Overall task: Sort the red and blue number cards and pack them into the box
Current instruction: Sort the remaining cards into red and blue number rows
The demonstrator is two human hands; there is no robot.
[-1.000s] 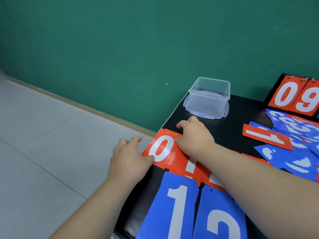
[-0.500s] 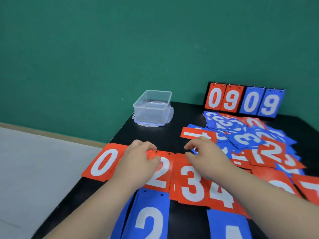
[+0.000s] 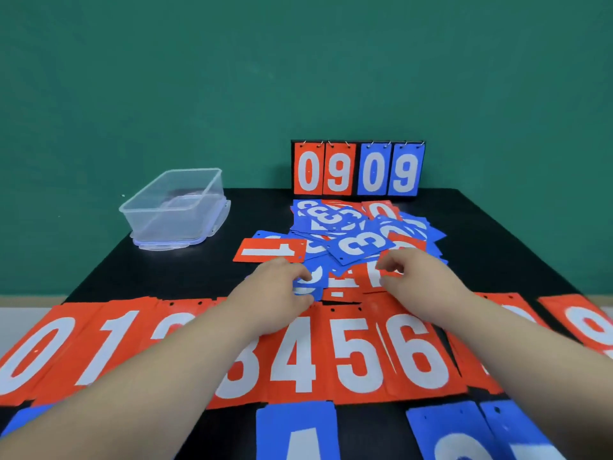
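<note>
Both hands moved off the red row to the mixed pile | left hand: fingers pinch a blue card, pile's 7 o'clock | right hand: fingers pinch a red card, 5 o'clock | clear box: tabletop, 10 o'clock | red row: 6 o'clock

Nearer than both hands, a row of red cards is showing white numerals, with blue cards lying nearer still. Around the left hand and right hand, a red-and-blue pile is covering the black table. Beyond them, a flip board is showing red 09 and blue 09 against a green wall. Far left, the box is looking clear.
</note>
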